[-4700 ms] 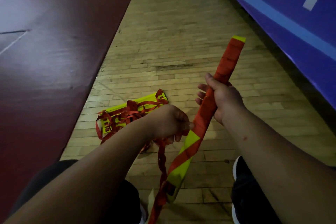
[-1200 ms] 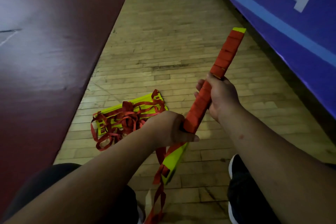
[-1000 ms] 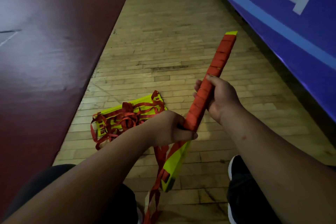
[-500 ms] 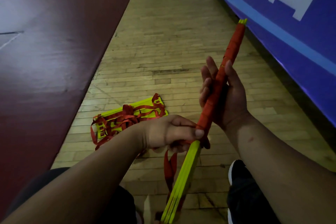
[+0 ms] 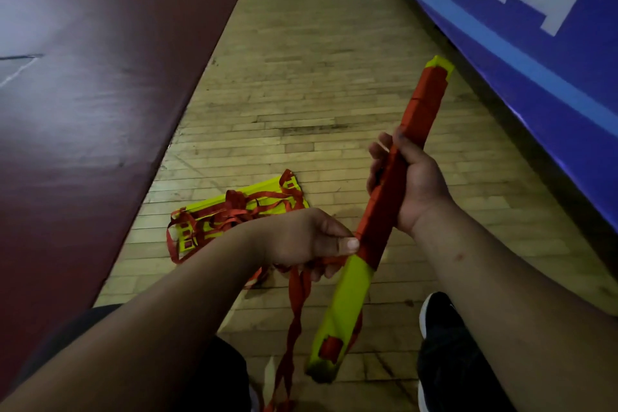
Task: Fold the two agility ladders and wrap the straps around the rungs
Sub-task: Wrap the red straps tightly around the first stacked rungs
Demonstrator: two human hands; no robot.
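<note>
A stacked bundle of yellow rungs (image 5: 347,304) slants from lower centre up to the right, its upper two thirds wound in red strap. My right hand (image 5: 413,184) grips the wrapped middle of the bundle. My left hand (image 5: 311,241) pinches the red strap (image 5: 294,321) at the lower edge of the wrapping, and the loose strap hangs twisted down toward my leg. A second ladder (image 5: 234,214), yellow rungs tangled in red straps, lies on the wooden floor behind my left wrist.
A dark red mat (image 5: 83,110) covers the floor on the left. A blue banner wall (image 5: 535,27) runs along the right. My black shoe (image 5: 444,338) rests at lower right, and wooden floor (image 5: 317,77) stretches ahead.
The bundle has rotated from edge-on to show its flat yellow face. My right hand's fingers have closed round it again. The wrapping has crept down the rungs since the earliest frame.
</note>
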